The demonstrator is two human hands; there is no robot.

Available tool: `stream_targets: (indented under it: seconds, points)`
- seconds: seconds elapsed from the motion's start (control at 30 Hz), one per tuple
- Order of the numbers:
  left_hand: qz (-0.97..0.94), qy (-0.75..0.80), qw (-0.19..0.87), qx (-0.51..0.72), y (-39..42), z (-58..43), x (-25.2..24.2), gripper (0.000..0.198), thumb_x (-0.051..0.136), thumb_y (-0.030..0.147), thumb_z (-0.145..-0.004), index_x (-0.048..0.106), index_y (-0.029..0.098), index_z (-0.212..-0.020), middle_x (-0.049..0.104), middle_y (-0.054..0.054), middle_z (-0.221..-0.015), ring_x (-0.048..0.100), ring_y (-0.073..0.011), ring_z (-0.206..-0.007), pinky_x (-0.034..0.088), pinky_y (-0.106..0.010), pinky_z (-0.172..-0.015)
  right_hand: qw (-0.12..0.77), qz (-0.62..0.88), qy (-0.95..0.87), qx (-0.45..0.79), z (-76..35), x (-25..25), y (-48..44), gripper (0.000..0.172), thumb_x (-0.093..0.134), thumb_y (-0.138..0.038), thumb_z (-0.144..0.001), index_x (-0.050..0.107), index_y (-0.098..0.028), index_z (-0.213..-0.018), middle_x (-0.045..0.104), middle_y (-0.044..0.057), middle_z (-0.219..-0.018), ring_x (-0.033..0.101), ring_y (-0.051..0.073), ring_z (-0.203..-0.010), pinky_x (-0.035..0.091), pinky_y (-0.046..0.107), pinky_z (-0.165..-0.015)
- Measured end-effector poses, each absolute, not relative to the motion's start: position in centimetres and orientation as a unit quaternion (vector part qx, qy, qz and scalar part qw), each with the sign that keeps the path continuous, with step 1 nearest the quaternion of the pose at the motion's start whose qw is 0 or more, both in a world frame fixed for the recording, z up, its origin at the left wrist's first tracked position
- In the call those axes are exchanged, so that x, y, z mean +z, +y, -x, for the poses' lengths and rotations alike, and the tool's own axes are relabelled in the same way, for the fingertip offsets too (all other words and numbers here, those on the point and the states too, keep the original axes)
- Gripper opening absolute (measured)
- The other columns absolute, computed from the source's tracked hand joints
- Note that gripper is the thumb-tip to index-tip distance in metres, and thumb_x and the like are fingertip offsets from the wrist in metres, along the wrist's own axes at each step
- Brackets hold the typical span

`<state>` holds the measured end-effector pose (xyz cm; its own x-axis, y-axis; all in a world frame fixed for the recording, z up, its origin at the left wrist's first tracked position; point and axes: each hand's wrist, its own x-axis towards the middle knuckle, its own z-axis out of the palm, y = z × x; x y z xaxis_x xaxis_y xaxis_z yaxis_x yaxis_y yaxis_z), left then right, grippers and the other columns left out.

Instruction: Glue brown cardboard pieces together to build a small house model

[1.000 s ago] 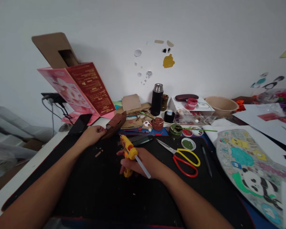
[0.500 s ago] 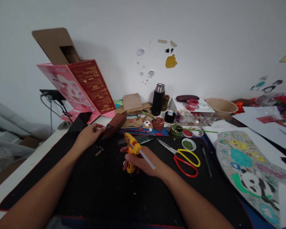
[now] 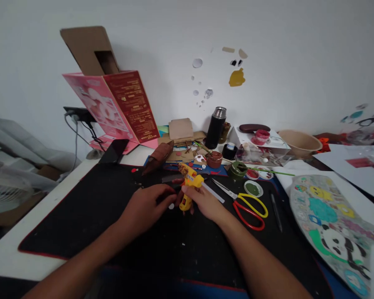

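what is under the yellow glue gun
The black mat lies under the glue gun, held in the right hand. That hand covers part of the handle, so whether its base touches the mat cannot be told.

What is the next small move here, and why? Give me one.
Probably reach the left hand to the brown piece and steady it. The right hand grips the glue gun, nozzle aimed roughly that way, while the piece lies beyond it with neither hand touching it.
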<state>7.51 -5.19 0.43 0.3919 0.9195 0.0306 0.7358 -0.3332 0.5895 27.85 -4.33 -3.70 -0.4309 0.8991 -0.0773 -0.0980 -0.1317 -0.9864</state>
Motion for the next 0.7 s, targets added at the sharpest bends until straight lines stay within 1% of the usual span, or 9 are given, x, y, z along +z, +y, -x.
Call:
stream_targets:
  seconds: [0.07,0.17,0.3,0.43,0.5,0.57,0.63,0.7]
  points:
    - [-0.809,0.522,0.225,0.149,-5.2,-8.1,0.3,0.029,0.052,0.041,-0.099,0.076,0.027,-0.108,0.081,-0.003,-0.108,0.074,-0.0247,-0.096,0.050,-0.034,-0.081,0.376,0.386,-0.544,0.644,-27.7,-4.7,-4.2,0.056,0.065,-0.061,-0.089,0.069,-0.016,-0.121,0.066,-0.001,-0.068,0.059,0.012,-0.049,0.046,0.020,-0.041]
    - [-0.817,0.531,0.196,0.106,-5.2,-8.5,0.2,0.026,0.054,0.035,-0.100,0.077,0.025,-0.106,0.081,-0.004,-0.105,0.075,-0.0251,-0.093,0.050,-0.033,-0.076,0.355,0.396,-0.561,0.634,-27.5,-5.9,-4.2,0.055,0.067,-0.062,-0.089,0.071,-0.016,-0.118,0.062,-0.002,-0.068,0.054,0.010,-0.046,0.046,0.020,-0.040]
    - [-0.810,0.546,0.168,0.130,-6.0,-8.6,-0.1,0.025,0.053,0.033,-0.101,0.077,0.026,-0.105,0.081,-0.003,-0.107,0.076,-0.0240,-0.096,0.051,-0.032,-0.078,0.355,0.392,-0.576,0.624,-27.3,-5.8,-4.4,0.055,0.065,-0.061,-0.092,0.069,-0.019,-0.126,0.066,0.001,-0.081,0.055,0.010,-0.054,0.047,0.019,-0.041]
    - [-0.811,0.554,0.129,0.134,-7.4,-8.9,-0.5,0.027,0.052,0.034,-0.101,0.078,0.026,-0.102,0.081,-0.005,-0.106,0.076,-0.0254,-0.095,0.053,-0.033,-0.077,0.344,0.396,-0.585,0.619,-27.2,-5.2,-4.5,0.055,0.065,-0.060,-0.092,0.069,-0.019,-0.130,0.065,0.001,-0.084,0.053,0.011,-0.056,0.046,0.019,-0.041]
    - [-0.820,0.540,0.133,0.136,-7.9,-9.3,-0.6,0.025,0.054,0.037,-0.100,0.077,0.027,-0.101,0.081,-0.005,-0.104,0.076,-0.0248,-0.094,0.052,-0.033,-0.076,0.346,0.395,-0.576,0.626,-27.3,-5.2,-4.5,0.054,0.064,-0.058,-0.093,0.068,-0.021,-0.132,0.066,0.002,-0.086,0.055,0.012,-0.058,0.047,0.020,-0.043]
    - [-0.822,0.536,0.134,0.140,-8.1,-9.8,-0.6,0.022,0.059,0.040,-0.098,0.077,0.028,-0.100,0.081,-0.005,-0.102,0.075,-0.0244,-0.092,0.051,-0.032,-0.073,0.349,0.397,-0.570,0.629,-27.3,-5.2,-4.5,0.050,0.063,-0.055,-0.095,0.069,-0.022,-0.133,0.069,0.004,-0.093,0.058,0.013,-0.064,0.048,0.021,-0.047]
    - [-0.817,0.546,0.127,0.134,-8.0,-10.4,-0.6,0.019,0.062,0.040,-0.096,0.075,0.026,-0.096,0.081,-0.006,-0.099,0.075,-0.0250,-0.090,0.049,-0.031,-0.069,0.352,0.410,-0.566,0.623,-27.4,-5.2,-4.5,0.048,0.061,-0.053,-0.096,0.070,-0.023,-0.131,0.071,0.005,-0.099,0.061,0.015,-0.070,0.048,0.022,-0.050]
    - [-0.810,0.558,0.131,0.126,-7.8,-10.8,-0.7,0.017,0.063,0.039,-0.095,0.073,0.025,-0.095,0.081,-0.006,-0.096,0.074,-0.0250,-0.088,0.046,-0.031,-0.066,0.354,0.425,-0.562,0.615,-27.5,-5.2,-4.5,0.048,0.060,-0.054,-0.097,0.070,-0.022,-0.131,0.071,0.006,-0.100,0.063,0.017,-0.075,0.049,0.024,-0.054]
